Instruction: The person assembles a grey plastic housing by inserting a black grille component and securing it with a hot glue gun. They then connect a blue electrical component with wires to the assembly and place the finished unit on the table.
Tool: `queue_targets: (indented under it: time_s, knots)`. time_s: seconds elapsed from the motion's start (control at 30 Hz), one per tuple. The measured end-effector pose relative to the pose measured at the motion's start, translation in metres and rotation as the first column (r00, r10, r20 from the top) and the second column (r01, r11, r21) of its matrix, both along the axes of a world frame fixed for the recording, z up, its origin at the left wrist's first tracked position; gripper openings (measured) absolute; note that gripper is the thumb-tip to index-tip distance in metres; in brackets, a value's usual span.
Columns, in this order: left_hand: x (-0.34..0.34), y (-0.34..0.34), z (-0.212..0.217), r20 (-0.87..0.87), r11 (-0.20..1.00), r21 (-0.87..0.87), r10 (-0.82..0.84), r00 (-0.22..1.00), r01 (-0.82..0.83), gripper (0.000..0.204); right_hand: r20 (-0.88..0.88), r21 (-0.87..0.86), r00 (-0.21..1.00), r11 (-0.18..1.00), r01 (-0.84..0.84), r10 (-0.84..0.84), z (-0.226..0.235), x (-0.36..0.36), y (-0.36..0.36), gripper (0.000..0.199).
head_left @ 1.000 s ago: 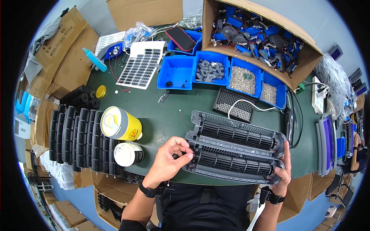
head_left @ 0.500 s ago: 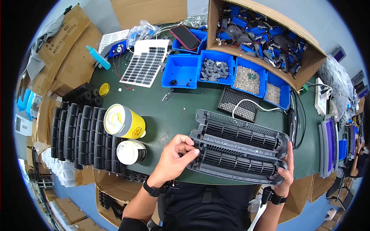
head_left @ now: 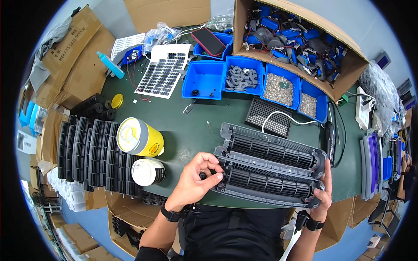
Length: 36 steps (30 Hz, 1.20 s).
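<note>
Left hand (head_left: 198,180) curled round a small black part (head_left: 202,175), which I see more of than half a second ago.
My right hand (head_left: 323,195) grasps the grey housing (head_left: 271,167) at the green table's (head_left: 174,115) near edge, long axis running left-right, right end slanting bodyward.

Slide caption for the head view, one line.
Left hand at one end of two grey housings with black rollers, right hand holding the other, at a green workbench.

Red-edged phone (head_left: 208,42) on a blue bin (head_left: 227,40), teal bottle (head_left: 110,65), white power strip (head_left: 362,109)
</note>
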State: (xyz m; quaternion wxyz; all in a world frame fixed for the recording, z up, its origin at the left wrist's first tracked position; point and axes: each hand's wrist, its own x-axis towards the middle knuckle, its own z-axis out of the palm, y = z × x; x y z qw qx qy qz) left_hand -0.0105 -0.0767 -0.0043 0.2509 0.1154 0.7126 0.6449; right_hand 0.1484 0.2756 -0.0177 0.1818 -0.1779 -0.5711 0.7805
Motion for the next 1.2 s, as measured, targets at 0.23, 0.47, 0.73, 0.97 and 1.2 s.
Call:
queue_targets:
  time_s: [0.23, 0.47, 0.73, 0.97, 1.2]
  knots:
    - [0.002, 0.003, -0.002, -0.046, 0.998, -0.049, 0.027, 0.999, -0.029, 0.042, -0.005, -0.007, 1.0, 1.0, -0.002, 0.002, 0.001, -0.001, -0.001, 0.113]
    - [0.007, 0.006, -0.001, -0.038, 0.996, 0.012, 0.086, 0.996, -0.086, 0.038, 0.002, -0.006, 1.0, 1.0, 0.01, -0.01, 0.002, -0.001, -0.001, 0.113]
    - [0.016, 0.012, -0.002, -0.096, 0.986, -0.013, 0.166, 0.981, -0.168, 0.038, -0.011, -0.019, 1.0, 1.0, 0.002, -0.002, 0.0, 0.0, -0.003, 0.111]
    - [0.008, 0.006, 0.019, -0.121, 0.97, -0.19, 0.133, 0.984, -0.154, 0.04, 0.001, 0.013, 1.0, 1.0, 0.023, -0.023, 0.002, -0.002, -0.005, 0.112]
    - [-0.004, -0.021, 0.022, 0.121, 0.985, 0.126, 0.1, 0.988, -0.115, 0.034, -0.006, 0.016, 1.0, 0.999, 0.03, -0.03, -0.002, -0.001, -0.003, 0.114]
